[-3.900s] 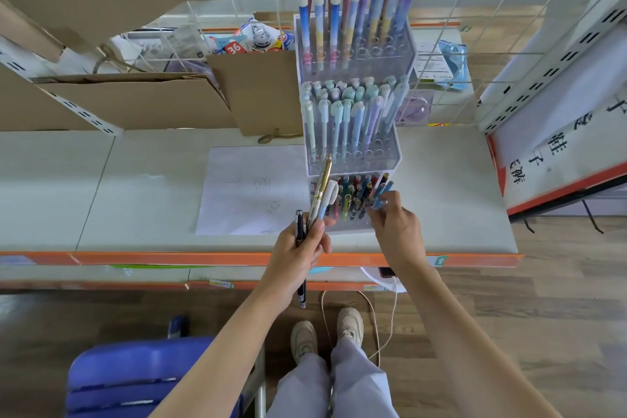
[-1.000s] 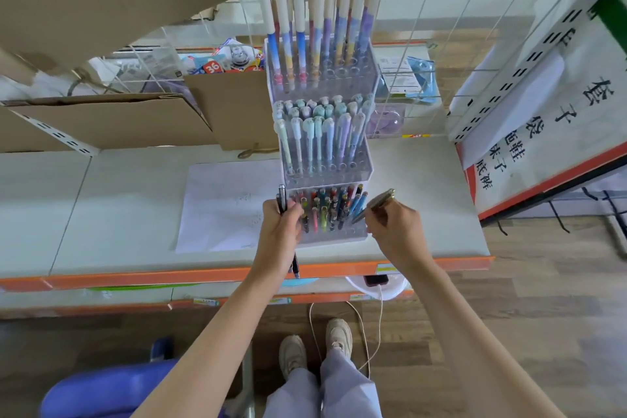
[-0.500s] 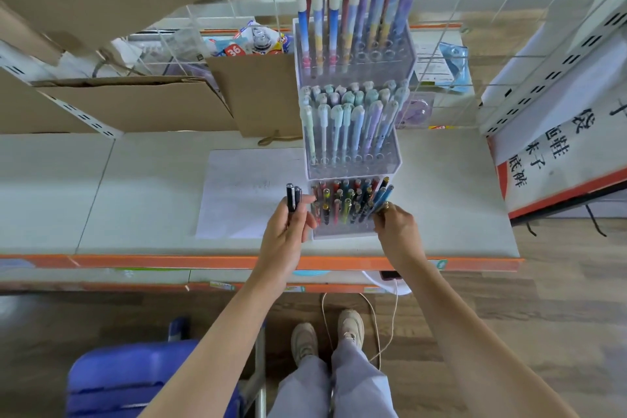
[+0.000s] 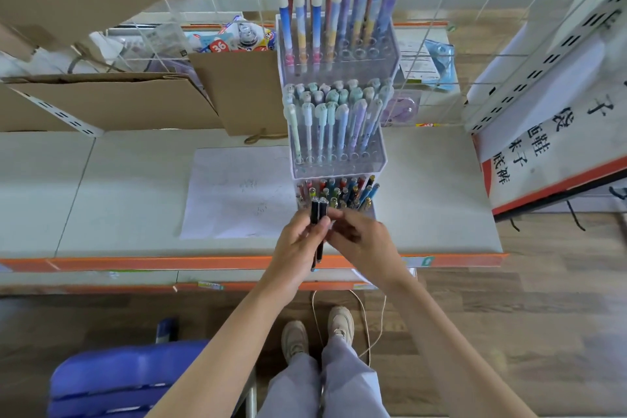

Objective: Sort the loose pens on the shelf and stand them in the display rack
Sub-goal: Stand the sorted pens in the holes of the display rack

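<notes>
Two hands met just in front of the lowest tier of the display rack. The left hand had its fingers and thumb curled around two black pens, gripping them upright, their tops rising above the fingertips and one lower end poking out below the palm. The right hand came in beside it, its fingers bent toward the pen tops, touching or nearly touching them; whether they pinched a pen could not be told, as the motion was blurred. Below the wrists ran the orange front edge of the shelf. To the left of the left hand's fingers a white sheet of paper lay flat on the shelf. Directly beyond the fingertips, the bottom tier held a dense crowd of colourful pens standing upright. Above that, further from the fingers, the middle tier carried pastel pens with rounded caps, and the top tier held tall blue, purple and white pens. Left of the rack, behind the paper, stood cardboard boxes.
</notes>
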